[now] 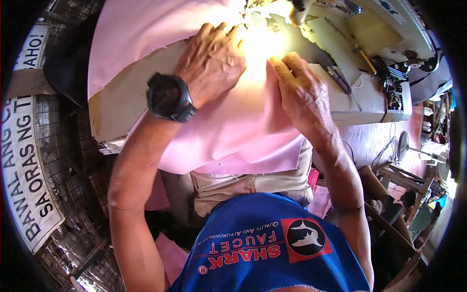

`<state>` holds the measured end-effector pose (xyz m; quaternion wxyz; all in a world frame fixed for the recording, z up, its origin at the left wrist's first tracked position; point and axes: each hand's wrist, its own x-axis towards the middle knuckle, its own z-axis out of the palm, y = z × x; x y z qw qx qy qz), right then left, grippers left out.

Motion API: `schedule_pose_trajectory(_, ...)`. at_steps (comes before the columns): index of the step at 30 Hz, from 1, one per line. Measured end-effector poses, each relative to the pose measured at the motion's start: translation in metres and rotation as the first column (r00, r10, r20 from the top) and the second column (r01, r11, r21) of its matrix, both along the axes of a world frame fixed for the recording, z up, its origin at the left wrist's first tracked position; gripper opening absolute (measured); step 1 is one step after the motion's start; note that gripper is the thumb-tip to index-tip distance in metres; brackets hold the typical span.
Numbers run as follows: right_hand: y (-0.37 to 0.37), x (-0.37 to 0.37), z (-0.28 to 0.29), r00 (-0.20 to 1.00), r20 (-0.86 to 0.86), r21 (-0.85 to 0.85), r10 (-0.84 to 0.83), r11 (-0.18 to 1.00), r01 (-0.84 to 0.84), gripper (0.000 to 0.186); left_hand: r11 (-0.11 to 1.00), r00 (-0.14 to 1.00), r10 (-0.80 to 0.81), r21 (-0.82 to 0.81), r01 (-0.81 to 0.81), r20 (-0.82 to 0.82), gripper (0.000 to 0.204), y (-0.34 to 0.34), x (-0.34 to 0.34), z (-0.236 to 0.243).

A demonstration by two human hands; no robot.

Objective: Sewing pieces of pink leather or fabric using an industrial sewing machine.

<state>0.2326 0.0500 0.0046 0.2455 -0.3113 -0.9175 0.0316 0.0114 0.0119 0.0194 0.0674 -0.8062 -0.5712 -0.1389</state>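
A large piece of pink fabric (228, 131) spreads over the white work table (160, 65) and hangs off its near edge onto my lap. My left hand (214, 61), with a black watch (168, 97) on its wrist, lies palm down on the fabric, fingers extended toward the bright light. To the right, my right hand (301, 82) has its thumb and fingers closed on the fabric's right side. Between and beyond my fingertips, glare washes out the fabric and the metal parts of what looks like a sewing machine (300, 12).
Dark-handled scissors or tweezers (339, 80) and a tool with a yellowish handle (364, 59) lie on the table's right. Small dark parts (395, 92) sit by its right end. A lettered white banner (34, 185) hangs on wire mesh at left. A fan (404, 145) stands at right.
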Motion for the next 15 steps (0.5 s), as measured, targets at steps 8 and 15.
schedule_pose_trajectory(8, -0.002, -0.008, 0.003, 0.999, -0.042, 0.009, 0.014, 1.000, -0.014, 0.017, 0.989, 0.979, 0.138, 0.075, -0.128, -0.147, 0.032, -0.009, 0.031, -0.003)
schedule_pose_trajectory(15, 0.002, -0.006, 0.002, 0.995, -0.088, 0.016, 0.047, 0.999, -0.046, 0.018, 0.972, 0.980, 0.197, 0.141, -0.190, -0.034, 0.043, -0.020, 0.048, -0.016)
